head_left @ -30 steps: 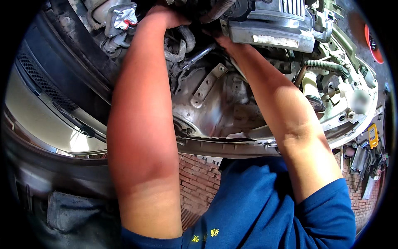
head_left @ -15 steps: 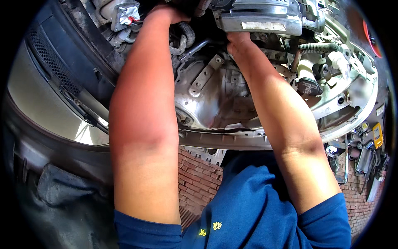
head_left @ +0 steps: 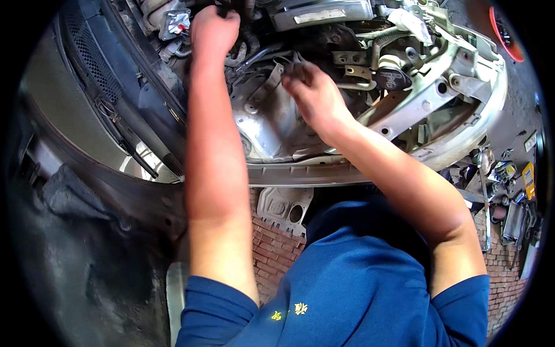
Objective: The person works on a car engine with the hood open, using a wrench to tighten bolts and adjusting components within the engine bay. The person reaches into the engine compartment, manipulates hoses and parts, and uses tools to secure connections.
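In an open engine bay, my left hand (head_left: pixel 214 33) reaches in at the top, beside a dark ribbed hose (head_left: pixel 251 41). Its fingers are curled, with something dark at them that I cannot make out. My right hand (head_left: pixel 315 95) hovers above the bare metal inner panel (head_left: pixel 263 132), fingers bent together and blurred. A thin grey looped piece (head_left: pixel 297 56) shows at its fingertips; its kind is unclear. Close to that hand is a flat metal bracket (head_left: pixel 269 84). A silver engine housing (head_left: pixel 324 14) with a pale label lies beyond it.
A black cap (head_left: pixel 393 79) sits on a filler neck to the right. The fender edge (head_left: pixel 300 174) runs between me and the bay. Windshield and wiper (head_left: pixel 124 144) are at left. Tools and parts (head_left: pixel 509 220) lie on the brick floor at right, near a red round container (head_left: pixel 506 34).
My right hand has come out from under the silver housing, back toward me, with a thin grey piece at its fingers. My left hand now shows more fully. The view has shifted.
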Motion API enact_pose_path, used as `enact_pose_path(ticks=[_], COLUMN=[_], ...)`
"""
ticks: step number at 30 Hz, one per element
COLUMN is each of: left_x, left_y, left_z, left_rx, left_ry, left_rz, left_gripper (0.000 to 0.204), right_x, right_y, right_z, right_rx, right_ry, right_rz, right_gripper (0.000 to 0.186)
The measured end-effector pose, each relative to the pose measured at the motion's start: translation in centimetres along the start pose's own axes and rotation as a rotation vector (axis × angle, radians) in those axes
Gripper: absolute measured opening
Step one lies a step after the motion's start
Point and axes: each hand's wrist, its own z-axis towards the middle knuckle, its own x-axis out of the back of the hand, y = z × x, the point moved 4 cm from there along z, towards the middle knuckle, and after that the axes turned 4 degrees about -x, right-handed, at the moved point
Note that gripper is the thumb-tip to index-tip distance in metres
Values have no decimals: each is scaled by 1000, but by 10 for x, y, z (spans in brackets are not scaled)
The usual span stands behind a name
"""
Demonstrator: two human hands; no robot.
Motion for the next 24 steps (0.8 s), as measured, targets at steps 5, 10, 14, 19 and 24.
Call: enact_pose_path(ticks=[5,10,14,19,24], left_x=[11,-56,-94,-109,-130], left_y=[104,159,170,172,166], left_z=[-90,-110,-83,-38,-19], left_rx=[515,903,1188,1374,1519], left_ry=[790,613,723,853,1122], left_rz=[-1639,-2291,-2381,-2479,-2599], left_gripper=[11,18,26,31,34], right_x=[90,168,238,300,304], right_y=[-44,-103,-119,-169,-176], right_z=[-95,-132,-112,-59,-21], right_rx=[653,794,726,767,750], right_ry=[-89,-35,217,349,285], right_rz=[-413,-611,-406,-582,-871], right_gripper=[19,15,22,38,22])
